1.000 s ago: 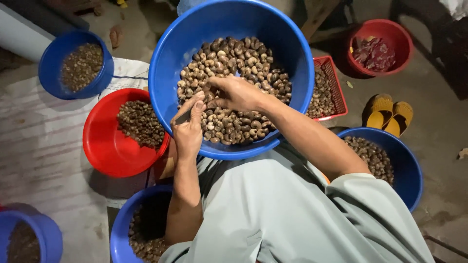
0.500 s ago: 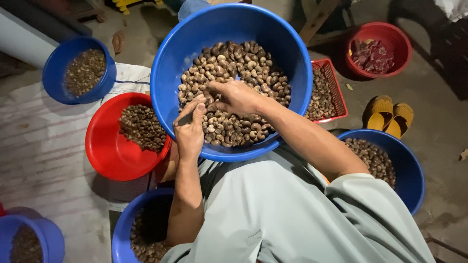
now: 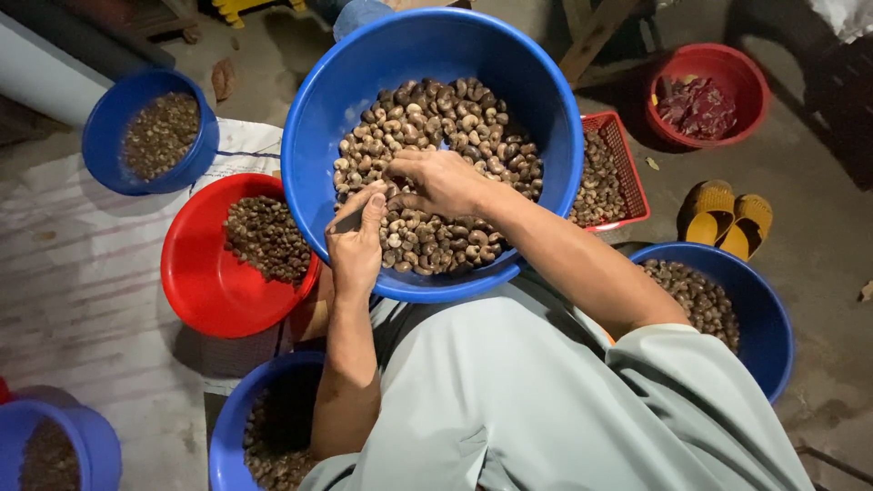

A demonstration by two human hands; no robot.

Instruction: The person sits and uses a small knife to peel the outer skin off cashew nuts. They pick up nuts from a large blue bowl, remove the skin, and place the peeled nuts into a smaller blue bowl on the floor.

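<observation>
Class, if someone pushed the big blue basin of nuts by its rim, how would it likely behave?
The big blue basin probably feels heavy, since nuts fill its bottom. It likely flexes, looking like thin plastic. Perched at the person's lap, it might tip, though both hands, left hand and right hand, are inside.

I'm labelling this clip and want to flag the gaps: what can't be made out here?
All in the head view:
- What the left hand and right hand pinch between them: the fingers cover it.
- The bottom of the big blue basin: buried under nuts.
- The small blue bowl at lower left: cut off by the frame edge.
- The dark red contents of the far red bowl: too small and dim to identify.
</observation>
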